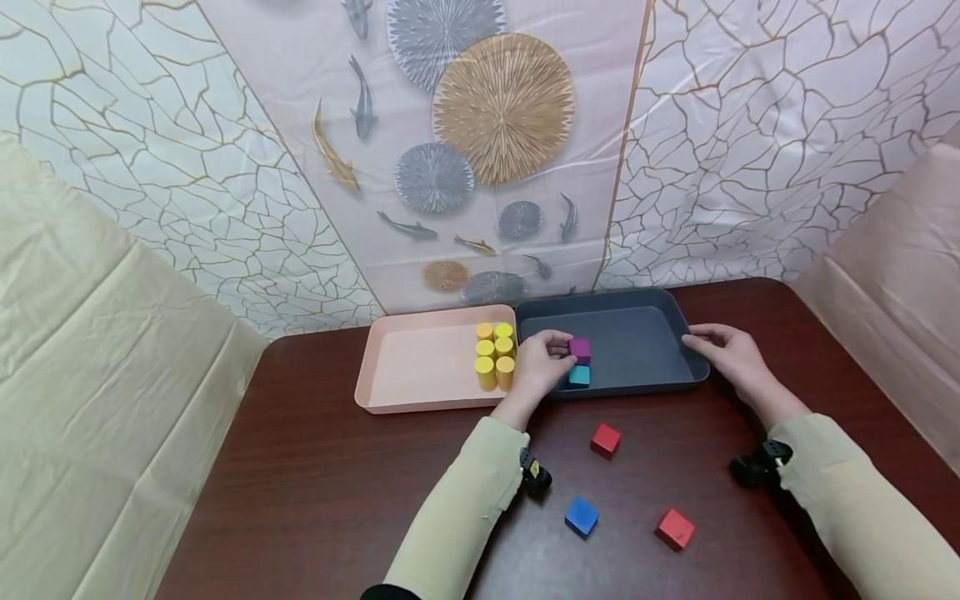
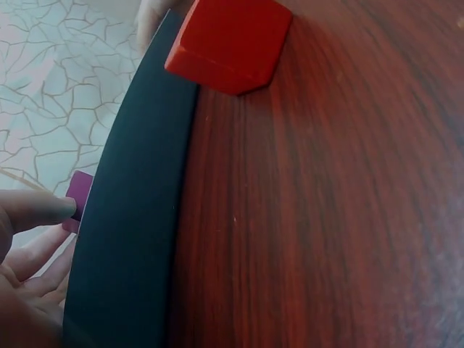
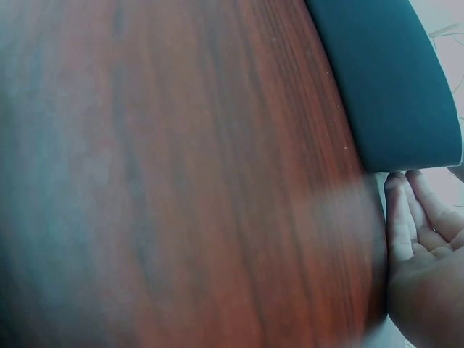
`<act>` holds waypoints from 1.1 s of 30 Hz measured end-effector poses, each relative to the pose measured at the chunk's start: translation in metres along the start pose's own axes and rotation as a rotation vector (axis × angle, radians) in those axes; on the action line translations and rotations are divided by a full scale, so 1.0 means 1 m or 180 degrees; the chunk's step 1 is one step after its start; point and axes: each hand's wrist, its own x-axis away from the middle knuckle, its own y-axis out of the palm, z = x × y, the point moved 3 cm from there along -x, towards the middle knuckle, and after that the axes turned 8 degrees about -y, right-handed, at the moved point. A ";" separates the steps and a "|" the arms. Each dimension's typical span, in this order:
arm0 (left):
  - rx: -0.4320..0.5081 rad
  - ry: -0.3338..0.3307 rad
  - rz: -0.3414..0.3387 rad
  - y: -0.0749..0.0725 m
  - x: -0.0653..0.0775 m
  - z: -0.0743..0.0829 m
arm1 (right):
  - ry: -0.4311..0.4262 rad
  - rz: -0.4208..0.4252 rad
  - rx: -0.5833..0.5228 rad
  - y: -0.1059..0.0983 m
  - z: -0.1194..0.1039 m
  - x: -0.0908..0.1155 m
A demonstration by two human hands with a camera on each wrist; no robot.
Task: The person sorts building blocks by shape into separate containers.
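Observation:
A purple cube (image 1: 579,349) is pinched between the thumb and fingers of my left hand (image 1: 536,363), inside the dark tray (image 1: 630,329) near its left end. Just in front of that cube, a teal cube (image 1: 579,377) sits in the tray. From the left wrist view, the purple cube (image 2: 78,197) shows only in part behind the tray's wall (image 2: 138,181). My right hand (image 1: 726,357) holds the tray's right end, thumb over the rim. In the right wrist view its fingers (image 3: 400,217) meet the outside of that end wall.
A pink tray (image 1: 420,358) adjoins the dark one on the left, with several yellow cylinders (image 1: 486,372) grouped at its right end. On the brown table (image 1: 330,492) in front lie a red cube (image 1: 605,440), a blue cube (image 1: 582,517) and another red cube (image 1: 674,529).

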 end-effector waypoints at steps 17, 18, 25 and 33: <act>-0.0541 -0.0093 0.0015 0.004 -0.002 -0.001 | 0.0007 -0.0032 -0.0038 0.000 0.001 0.000; -0.0558 -0.0090 0.0014 0.004 -0.002 -0.001 | 0.0010 -0.0032 -0.0038 0.001 0.001 0.000; -0.0691 -0.0024 -0.0020 0.004 -0.001 0.000 | 0.0002 -0.0004 -0.0038 0.000 0.002 -0.001; -0.0711 -0.0063 -0.0119 0.003 -0.002 0.001 | 0.0001 0.0005 -0.0036 0.001 0.001 0.000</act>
